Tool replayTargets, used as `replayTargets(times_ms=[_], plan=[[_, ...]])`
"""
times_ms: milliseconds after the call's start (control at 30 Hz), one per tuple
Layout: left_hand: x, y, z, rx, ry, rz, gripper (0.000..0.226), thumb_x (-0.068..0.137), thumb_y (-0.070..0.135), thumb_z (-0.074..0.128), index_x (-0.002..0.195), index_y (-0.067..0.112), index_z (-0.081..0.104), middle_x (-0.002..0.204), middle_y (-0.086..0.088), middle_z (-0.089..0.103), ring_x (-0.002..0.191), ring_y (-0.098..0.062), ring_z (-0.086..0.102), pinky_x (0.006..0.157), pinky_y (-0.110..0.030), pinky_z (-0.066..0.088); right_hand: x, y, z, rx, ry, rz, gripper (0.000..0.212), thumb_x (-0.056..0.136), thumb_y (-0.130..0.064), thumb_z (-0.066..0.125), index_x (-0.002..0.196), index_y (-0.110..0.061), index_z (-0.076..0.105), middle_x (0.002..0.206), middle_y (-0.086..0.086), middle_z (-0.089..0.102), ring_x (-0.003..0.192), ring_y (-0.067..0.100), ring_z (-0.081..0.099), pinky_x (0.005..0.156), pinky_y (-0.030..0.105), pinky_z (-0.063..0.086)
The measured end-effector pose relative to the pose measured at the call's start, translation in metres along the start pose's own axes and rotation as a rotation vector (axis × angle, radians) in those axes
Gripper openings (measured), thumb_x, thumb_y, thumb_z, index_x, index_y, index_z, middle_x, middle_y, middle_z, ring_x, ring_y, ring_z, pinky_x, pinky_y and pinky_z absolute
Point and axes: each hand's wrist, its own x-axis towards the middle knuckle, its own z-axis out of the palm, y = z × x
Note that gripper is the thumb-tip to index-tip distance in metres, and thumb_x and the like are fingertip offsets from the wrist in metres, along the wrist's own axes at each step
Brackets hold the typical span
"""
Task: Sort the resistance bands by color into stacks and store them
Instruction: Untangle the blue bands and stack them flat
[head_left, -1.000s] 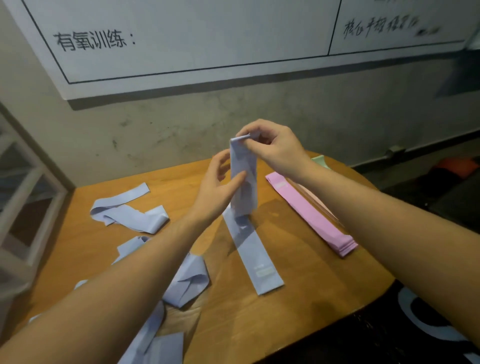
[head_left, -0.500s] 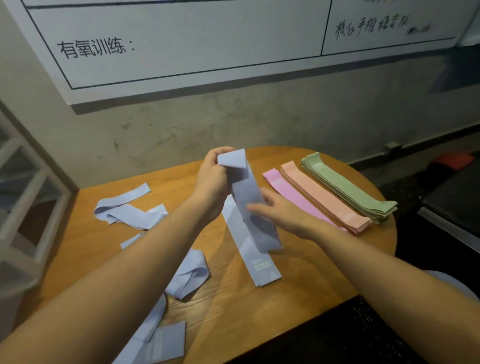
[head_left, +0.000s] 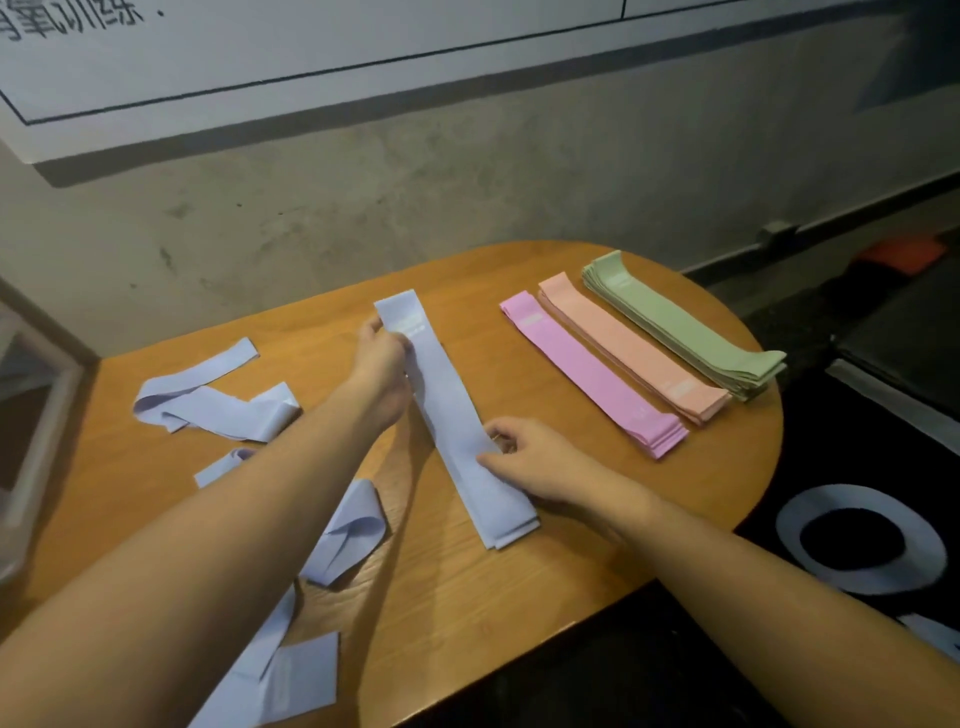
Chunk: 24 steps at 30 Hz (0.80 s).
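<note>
I hold the lavender band (head_left: 452, 415) flat along the middle of the wooden table (head_left: 597, 519), running from 11 o'clock down to 5 o'clock. My left hand (head_left: 382, 353) pinches its far end near the pale printed label, thumb on the edge and fingers curled under. My right hand (head_left: 524, 457) rests against the band's right edge at about its midpoint, fingertips lightly curled onto the fabric, steadying rather than gripping hard. At the near end I see 2 layered edges, so this band lies on at least 1 other of the same colour.

At 2 o'clock from the band sit 3 finished stacks side by side: pink (head_left: 592, 379), peach (head_left: 628, 348) and green (head_left: 685, 327), each squared up and parallel. At 9 o'clock and 7 o'clock lie loose lavender bands (head_left: 208, 405), twisted and folded over themselves.

I judge the band light, soft and limp: a flat loop of stretchy fabric that droops and twists unless both ends are held. It looks matte, not slippery, so a light pinch should do. The best hold is at the 2 short ends, pulled just taut, so it lays straight onto the stack without wrinkling or dragging the band beneath askew.
</note>
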Motion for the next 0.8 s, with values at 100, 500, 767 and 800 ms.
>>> replayTargets(times_ms=[100,500,767,800], plan=[[0.011,-0.012,0.0,0.098,0.001,0.021,0.054,0.094,-0.005,0.036,0.14,0.023,0.041,0.095,-0.007,0.056,0.079,-0.021,0.052,0.065,-0.035,0.037,0.001,0.005,-0.002,-0.115,0.004,0.017,0.026,0.095,-0.032,0.063,0.111,-0.012,0.067,0.096,0.012,0.068,0.084,0.022,0.063,0.072,0.039,0.049],[0.037,-0.023,-0.011,0.423,0.072,0.105,0.029,0.096,0.011,0.044,0.117,0.027,0.055,0.088,-0.009,0.056,0.077,-0.021,0.051,0.069,-0.037,0.041,0.002,0.044,0.005,-0.292,0.209,-0.206,0.058,0.085,-0.054,0.066,0.137,-0.034,0.052,0.087,-0.02,0.047,0.087,0.004,0.042,0.074,0.026,0.036],[0.059,-0.026,-0.013,0.544,0.035,0.157,0.027,0.098,0.004,0.048,0.112,0.021,0.063,0.104,-0.008,0.062,0.075,-0.016,0.055,0.07,-0.031,0.048,0.003,0.053,0.009,-0.235,0.201,-0.343,0.026,0.087,-0.045,0.06,0.106,-0.031,0.07,0.086,-0.018,0.063,0.084,0.001,0.053,0.074,0.023,0.043],[0.061,-0.027,-0.014,0.567,0.041,0.155,0.03,0.097,0.002,0.047,0.113,0.021,0.063,0.108,-0.01,0.062,0.075,-0.017,0.055,0.069,-0.03,0.047,0.003,0.054,0.009,-0.222,0.203,-0.336,0.026,0.087,-0.045,0.06,0.106,-0.031,0.07,0.087,-0.017,0.063,0.085,0.001,0.053,0.076,0.023,0.043]])
